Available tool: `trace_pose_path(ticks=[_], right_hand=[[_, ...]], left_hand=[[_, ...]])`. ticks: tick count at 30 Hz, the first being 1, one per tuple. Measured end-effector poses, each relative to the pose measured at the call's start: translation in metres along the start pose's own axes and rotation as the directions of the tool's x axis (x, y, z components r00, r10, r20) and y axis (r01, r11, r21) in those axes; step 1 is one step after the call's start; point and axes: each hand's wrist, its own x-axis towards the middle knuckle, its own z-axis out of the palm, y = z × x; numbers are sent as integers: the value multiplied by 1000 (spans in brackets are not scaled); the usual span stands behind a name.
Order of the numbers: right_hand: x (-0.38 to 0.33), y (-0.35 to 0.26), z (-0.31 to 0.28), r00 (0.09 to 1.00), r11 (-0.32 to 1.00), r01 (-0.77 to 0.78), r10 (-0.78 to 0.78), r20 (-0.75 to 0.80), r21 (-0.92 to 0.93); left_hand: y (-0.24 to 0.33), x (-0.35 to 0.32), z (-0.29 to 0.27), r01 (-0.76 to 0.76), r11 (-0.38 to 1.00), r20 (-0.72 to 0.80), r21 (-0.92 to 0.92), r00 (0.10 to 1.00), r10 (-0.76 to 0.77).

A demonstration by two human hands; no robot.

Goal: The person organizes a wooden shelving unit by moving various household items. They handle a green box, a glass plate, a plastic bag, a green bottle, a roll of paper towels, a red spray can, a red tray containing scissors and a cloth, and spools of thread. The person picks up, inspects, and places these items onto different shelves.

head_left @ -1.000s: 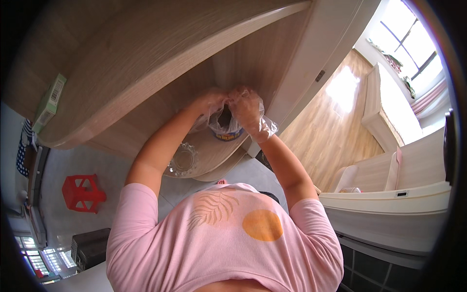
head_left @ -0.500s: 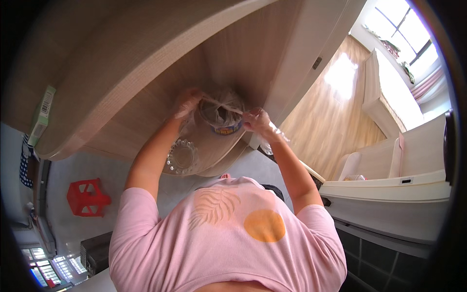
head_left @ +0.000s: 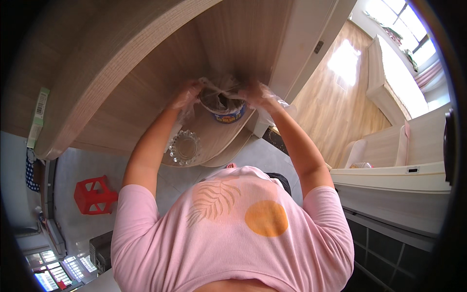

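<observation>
Through the feed I see the tub [head_left: 229, 116] between left hand [head_left: 187, 95] at its ten o'clock and right hand [head_left: 258, 93] at two, equally near, fingers curled at the bag's [head_left: 223, 91] ten-to-four twist, closure unclear.

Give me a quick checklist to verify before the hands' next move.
1. Left hand at the left of the blue tub: ok.
2. Right hand at the tub's right side: ok.
3. Tub standing on the curved shelf: ok.
4. Glass dish apart from the tub: ok.
5. Clear plastic lying smooth over the tub's top: not ok, bunched into a strand across it.
6. Firmness of either hand's grip: cannot tell.
</observation>
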Motion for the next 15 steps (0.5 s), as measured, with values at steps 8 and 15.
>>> trace_pose_path(ticks=[8, 15], right_hand=[[30, 81, 22, 974, 938, 197, -154, 166, -285], [13, 26, 11, 856, 364, 515, -264, 444, -776]], left_hand=[[5, 6, 15, 67, 988, -26, 139, 998, -64], [-32, 27, 5, -101, 990, 52, -97, 993, 106]])
